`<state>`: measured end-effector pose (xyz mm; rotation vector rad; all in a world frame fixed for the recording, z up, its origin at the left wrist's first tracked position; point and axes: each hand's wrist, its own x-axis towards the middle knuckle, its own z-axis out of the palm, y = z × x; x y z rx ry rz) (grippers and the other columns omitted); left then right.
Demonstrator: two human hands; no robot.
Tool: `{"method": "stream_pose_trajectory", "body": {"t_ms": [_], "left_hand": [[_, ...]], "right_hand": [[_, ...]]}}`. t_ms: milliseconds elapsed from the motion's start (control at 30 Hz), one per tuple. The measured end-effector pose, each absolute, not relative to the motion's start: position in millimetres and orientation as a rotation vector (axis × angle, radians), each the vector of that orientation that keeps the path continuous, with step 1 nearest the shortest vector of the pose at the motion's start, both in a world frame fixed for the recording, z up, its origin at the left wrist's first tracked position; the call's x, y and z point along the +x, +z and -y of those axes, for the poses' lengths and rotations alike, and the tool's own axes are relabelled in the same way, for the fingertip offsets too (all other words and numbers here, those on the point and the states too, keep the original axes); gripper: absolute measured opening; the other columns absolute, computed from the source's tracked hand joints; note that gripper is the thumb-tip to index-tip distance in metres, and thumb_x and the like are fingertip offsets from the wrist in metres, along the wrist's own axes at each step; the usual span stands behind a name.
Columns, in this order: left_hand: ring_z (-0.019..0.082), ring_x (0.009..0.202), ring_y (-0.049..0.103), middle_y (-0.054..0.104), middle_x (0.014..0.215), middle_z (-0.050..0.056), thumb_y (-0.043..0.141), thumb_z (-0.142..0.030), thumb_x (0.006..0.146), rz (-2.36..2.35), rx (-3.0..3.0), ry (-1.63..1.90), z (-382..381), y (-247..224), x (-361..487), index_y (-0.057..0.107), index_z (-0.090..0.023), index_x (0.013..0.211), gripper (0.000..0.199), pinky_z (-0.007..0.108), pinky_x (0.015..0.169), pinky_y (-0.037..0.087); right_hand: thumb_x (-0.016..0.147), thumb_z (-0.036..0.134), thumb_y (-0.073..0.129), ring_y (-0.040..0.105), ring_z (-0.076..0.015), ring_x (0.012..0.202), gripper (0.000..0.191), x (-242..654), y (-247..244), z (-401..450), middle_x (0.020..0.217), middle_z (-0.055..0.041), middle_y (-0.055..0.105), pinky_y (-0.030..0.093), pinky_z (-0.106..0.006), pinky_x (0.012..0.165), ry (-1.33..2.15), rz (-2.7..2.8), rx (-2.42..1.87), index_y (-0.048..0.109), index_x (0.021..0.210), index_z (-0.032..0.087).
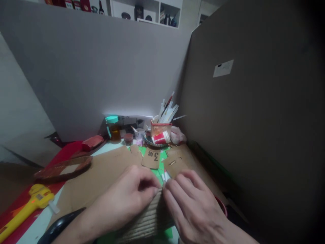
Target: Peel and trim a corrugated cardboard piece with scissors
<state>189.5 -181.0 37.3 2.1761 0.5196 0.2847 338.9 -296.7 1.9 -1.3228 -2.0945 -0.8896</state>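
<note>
A tan ridged piece (146,223), like corrugated board or rows of cord, lies between my hands at the bottom centre. My left hand (127,196) pinches its upper edge between thumb and forefinger. Close beside it, my right hand (195,206) has its fingers curled down over the right part of the same edge. Its fingertips are hidden from view. Just beyond the knuckles lie small white sticks (165,175) and a cut cardboard piece (175,166).
A yellow glue gun (38,200) lies at left, beside a large cardboard sheet (101,176). Further back are a printed cardboard piece (151,158), a teal-lidded jar (115,134), a red-and-white paper cup (159,138) and a box (158,128) of sticks. Grey partitions (114,67) enclose the table.
</note>
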Motion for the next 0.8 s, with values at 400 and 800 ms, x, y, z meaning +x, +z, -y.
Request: {"method": "stream_pose_trajectory", "body": {"t_ms": [400,800], "left_hand": [[0.013,0.080,0.060,0.067,0.081,-0.005,0.055,-0.015,0.087,-0.480,2.255,0.242,180.1,44.6,182.9,0.070,-0.021,0.082,0.018,0.022,0.071,0.041],[0.012,0.082,0.060,0.066,0.084,-0.006,0.056,-0.017,0.089,-0.377,2.285,0.140,175.9,57.9,177.1,0.073,-0.024,0.089,0.018,0.021,0.073,0.040]], "right_hand": [[0.091,0.004,0.039,0.044,-0.0190,0.067,0.028,341.0,21.0,298.3,0.074,-0.0076,0.058,0.036,-0.038,0.065,-0.609,2.329,-1.397,0.062,0.077,0.012],[0.088,0.019,0.059,0.054,-0.0138,0.082,0.010,363.7,31.4,304.5,0.088,0.0015,0.061,0.040,-0.026,0.077,0.555,1.837,-1.578,0.065,0.095,0.022]]}}
